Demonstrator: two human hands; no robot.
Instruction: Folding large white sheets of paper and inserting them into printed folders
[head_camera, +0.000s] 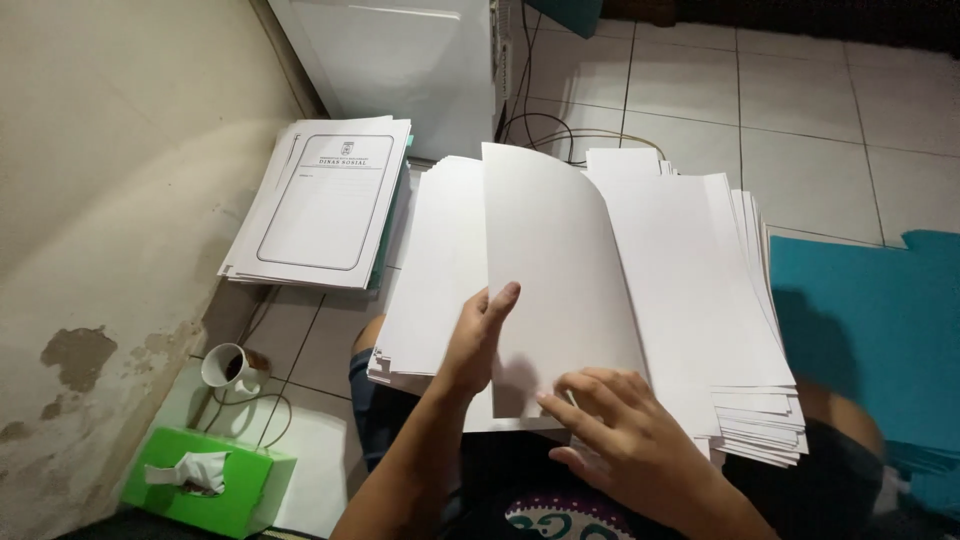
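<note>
Paper stack (690, 300) on lap; folders (320, 205) left, tissue box (205, 485) nearer.

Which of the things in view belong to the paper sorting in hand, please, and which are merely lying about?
In hand: lifted sheet, left hand, right hand, white paper stack.

Lying about: printed folder pile, mug, green tissue box, teal mat, cables.

Dim, even indoor light with a cool cast. The white paper stack (690, 300) is brightest; a soft shadow lies on the teal mat (880, 330) at 3 o'clock. Wide-angle bending at the edges, slight softness throughout.
</note>
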